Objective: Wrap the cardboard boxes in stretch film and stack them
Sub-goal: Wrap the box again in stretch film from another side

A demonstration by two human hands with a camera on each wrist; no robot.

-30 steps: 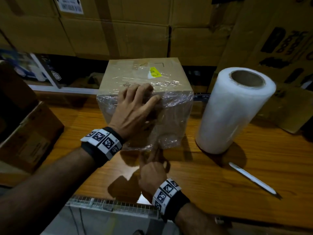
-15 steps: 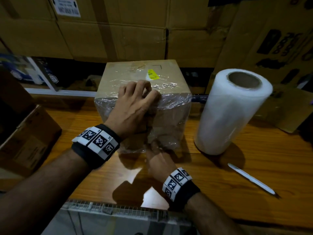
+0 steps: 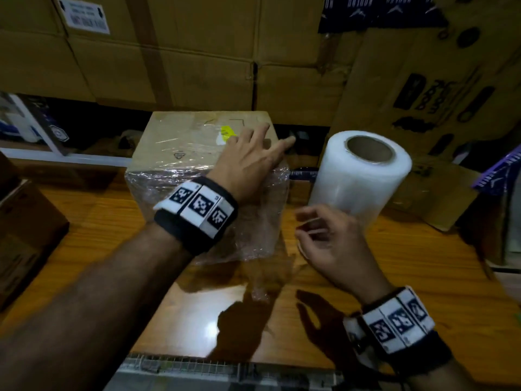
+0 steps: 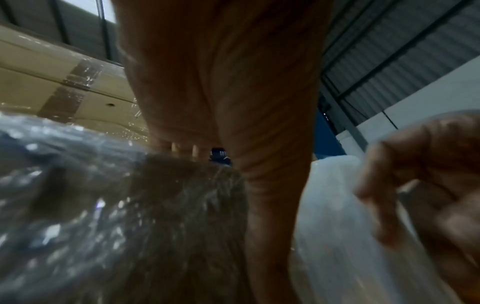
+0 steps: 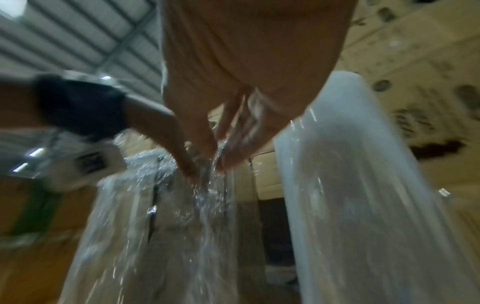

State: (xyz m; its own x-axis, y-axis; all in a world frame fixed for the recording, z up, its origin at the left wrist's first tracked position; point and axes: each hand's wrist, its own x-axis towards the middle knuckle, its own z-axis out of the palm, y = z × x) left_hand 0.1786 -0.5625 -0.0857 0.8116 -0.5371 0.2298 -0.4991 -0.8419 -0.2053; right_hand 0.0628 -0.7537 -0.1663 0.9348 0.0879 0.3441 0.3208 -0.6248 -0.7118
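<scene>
A cardboard box [image 3: 180, 148] with a yellow sticker stands on the wooden table [image 3: 93, 238], and clear stretch film [image 3: 253, 221] covers its sides. My left hand [image 3: 262, 145] lies flat on the right part of the box top, fingers straight and pointing at the far right corner. My right hand [image 3: 307, 230] hovers between the box and the white film roll [image 3: 361, 176]. In the right wrist view its fingertips [image 5: 205, 150] close together on a shiny strand of film running down to the box [image 5: 161, 226]. A loose film tail [image 3: 262, 280] lies on the table in front.
Large cardboard cartons [image 3: 197, 57] are stacked right behind the box, and a printed carton [image 3: 428, 103] leans at the back right. A brown box [image 3: 25, 238] sits at the left edge. A metal grille [image 3: 197, 368] runs along the table's near edge.
My left hand slid from the box's front top edge to the right part of its top. My right hand left the lower front of the box and rose rightward toward the roll.
</scene>
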